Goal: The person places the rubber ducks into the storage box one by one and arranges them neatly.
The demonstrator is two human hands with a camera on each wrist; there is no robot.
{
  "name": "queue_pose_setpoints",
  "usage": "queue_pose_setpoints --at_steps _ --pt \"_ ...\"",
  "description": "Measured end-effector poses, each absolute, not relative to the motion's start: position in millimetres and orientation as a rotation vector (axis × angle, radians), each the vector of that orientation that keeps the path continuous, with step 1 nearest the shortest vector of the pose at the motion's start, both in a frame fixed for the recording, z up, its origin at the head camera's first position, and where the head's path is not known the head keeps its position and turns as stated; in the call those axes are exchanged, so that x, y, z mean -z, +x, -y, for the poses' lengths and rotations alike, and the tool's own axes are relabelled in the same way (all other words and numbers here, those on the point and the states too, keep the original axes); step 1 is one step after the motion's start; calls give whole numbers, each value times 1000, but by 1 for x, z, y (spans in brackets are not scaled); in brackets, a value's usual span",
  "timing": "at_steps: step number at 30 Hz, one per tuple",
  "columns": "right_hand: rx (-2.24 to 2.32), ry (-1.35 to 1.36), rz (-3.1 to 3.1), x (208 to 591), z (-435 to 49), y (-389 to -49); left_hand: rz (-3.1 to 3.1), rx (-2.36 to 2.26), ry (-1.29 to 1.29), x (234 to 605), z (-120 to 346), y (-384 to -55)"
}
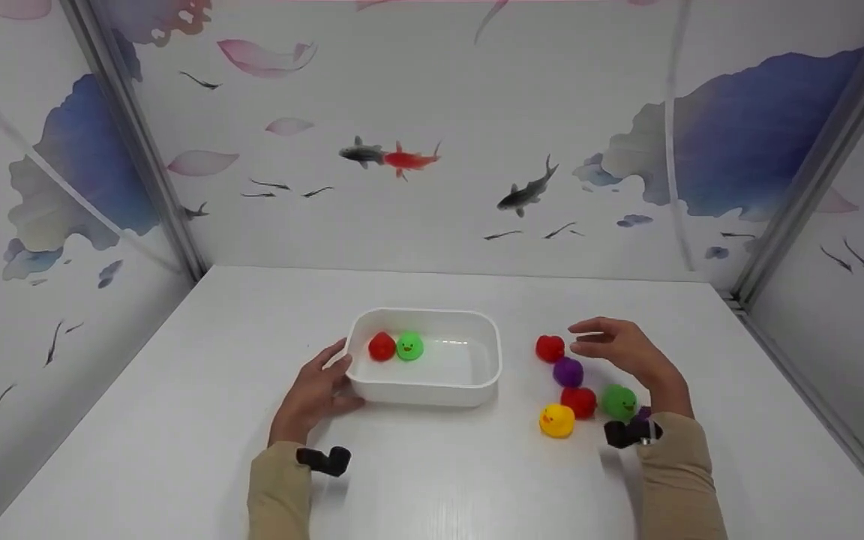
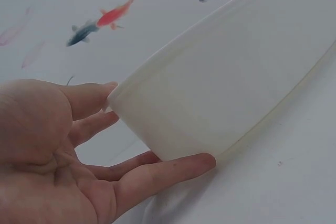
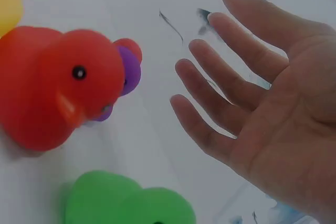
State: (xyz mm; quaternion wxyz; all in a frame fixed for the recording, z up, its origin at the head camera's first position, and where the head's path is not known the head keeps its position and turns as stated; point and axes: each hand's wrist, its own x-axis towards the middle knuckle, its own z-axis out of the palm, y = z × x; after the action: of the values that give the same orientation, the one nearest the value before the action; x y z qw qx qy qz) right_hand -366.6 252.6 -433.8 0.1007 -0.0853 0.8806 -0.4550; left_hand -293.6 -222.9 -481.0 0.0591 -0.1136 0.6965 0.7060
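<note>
In the head view, my left hand [image 1: 315, 396] holds the left end of a white plastic container [image 1: 423, 394]. Its fingertips touch the rim and lower edge of the container wall [image 2: 226, 77] in the left wrist view. Inside the container sit a red toy duck [image 1: 382, 346] and a green toy duck [image 1: 409, 346]. My right hand [image 1: 619, 346], holding nothing, hovers with spread, slightly bent fingers near another red duck [image 1: 550, 348]. Close by are a purple duck [image 1: 568, 372], a red duck [image 1: 579, 403], a yellow duck [image 1: 556, 421] and a green duck [image 1: 619, 403].
A second purple toy [image 1: 643, 413] is partly hidden by the right wrist. Everything stands on a white table [image 1: 432, 480]. Printed panels with fish and petals [image 1: 411, 159] rise behind and at both sides. Each wrist wears a small black camera [image 1: 325, 460].
</note>
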Motion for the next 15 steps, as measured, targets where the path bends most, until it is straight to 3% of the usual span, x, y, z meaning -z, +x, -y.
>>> queue_pose_setpoints --at_steps 15 --pt "1180 -214 -2555 452 -259 -368 -2087 -2154 -343 483 224 -294"
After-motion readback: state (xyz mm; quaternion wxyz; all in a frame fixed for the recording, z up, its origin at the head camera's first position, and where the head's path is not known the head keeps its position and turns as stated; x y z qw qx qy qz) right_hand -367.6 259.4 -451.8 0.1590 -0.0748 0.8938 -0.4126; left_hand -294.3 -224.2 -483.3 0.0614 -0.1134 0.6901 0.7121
